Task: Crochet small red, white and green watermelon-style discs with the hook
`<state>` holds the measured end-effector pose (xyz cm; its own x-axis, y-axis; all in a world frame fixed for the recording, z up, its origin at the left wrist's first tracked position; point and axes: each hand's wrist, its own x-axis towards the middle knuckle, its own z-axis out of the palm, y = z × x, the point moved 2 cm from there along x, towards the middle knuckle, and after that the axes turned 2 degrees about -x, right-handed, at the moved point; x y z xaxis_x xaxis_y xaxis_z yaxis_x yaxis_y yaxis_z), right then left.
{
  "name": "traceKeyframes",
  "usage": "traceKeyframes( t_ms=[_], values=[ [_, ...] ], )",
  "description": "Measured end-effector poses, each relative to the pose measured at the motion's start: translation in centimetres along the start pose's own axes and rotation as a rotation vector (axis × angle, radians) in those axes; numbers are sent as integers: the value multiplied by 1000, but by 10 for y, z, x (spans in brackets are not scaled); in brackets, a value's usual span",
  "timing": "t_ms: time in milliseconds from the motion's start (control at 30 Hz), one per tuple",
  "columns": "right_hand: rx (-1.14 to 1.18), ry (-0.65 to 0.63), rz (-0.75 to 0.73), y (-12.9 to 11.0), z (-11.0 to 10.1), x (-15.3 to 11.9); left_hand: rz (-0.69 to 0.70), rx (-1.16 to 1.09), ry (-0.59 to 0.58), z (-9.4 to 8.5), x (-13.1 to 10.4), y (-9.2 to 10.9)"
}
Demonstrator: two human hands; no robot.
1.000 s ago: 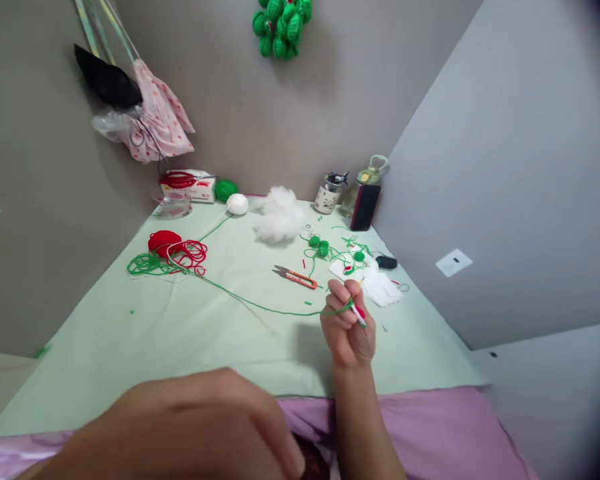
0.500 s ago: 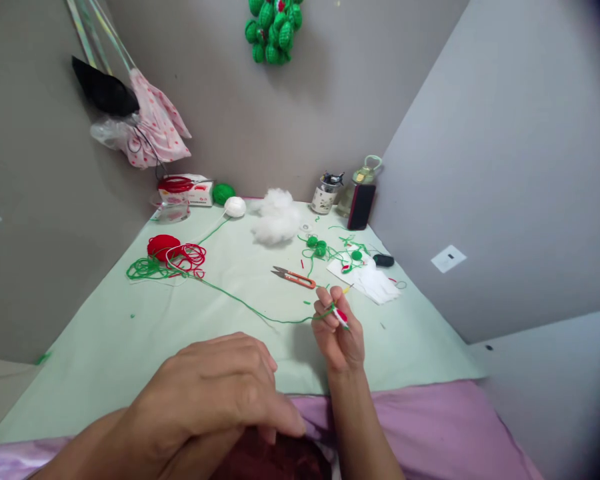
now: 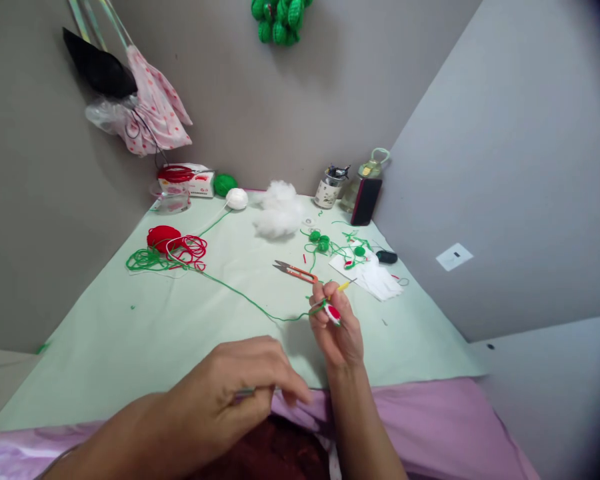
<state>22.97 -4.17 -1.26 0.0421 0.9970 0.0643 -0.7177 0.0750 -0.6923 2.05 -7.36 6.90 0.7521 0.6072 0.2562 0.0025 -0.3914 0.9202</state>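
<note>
My right hand (image 3: 339,333) is raised over the table, its fingers closed on a crochet hook (image 3: 344,285) with a yellow handle. The same fingers hold a small crocheted piece (image 3: 333,314) in red, white and green. From it a green yarn strand (image 3: 250,301) runs left across the cloth to a loose tangle. My left hand (image 3: 245,383) hovers at the near edge, back of the hand up, fingers bent and apart from the thumb. Nothing shows in it. Orange-handled thread snips (image 3: 300,272) lie just beyond my right hand.
Red yarn (image 3: 164,238) and a green tangle (image 3: 147,261) lie at left. Behind are a white yarn ball (image 3: 237,199), green ball (image 3: 225,185) and white stuffing (image 3: 280,217). At right are small green crocheted balls (image 3: 323,243), white tissue (image 3: 375,280), a phone (image 3: 367,202) and a pen holder (image 3: 327,193).
My left hand has shifted slightly right, its thumb and fingers further apart. The crocheted piece has turned in my right hand, showing more red, and more of the yellow hook handle shows.
</note>
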Motion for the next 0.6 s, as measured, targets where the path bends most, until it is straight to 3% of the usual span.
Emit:
traceKeyframes(
  t_ms=[67,167,233,367,467,600],
  values=[
    [-31,18,-9,-1,5,-1,-109,-149,125,-4,4,-13],
    [-131,61,-58,-4,15,-4,-287,-479,424,-9,10,-28],
    [-216,84,-118,-6,23,-9,-325,-670,501,-6,16,-31],
    [-409,150,-306,-6,34,-24,-295,-850,411,10,33,-25],
    [-522,145,-430,-4,43,-35,-249,-966,558,9,51,-20],
    [-555,62,-476,-1,53,-43,-123,-1072,794,-11,69,-20]
  ],
)
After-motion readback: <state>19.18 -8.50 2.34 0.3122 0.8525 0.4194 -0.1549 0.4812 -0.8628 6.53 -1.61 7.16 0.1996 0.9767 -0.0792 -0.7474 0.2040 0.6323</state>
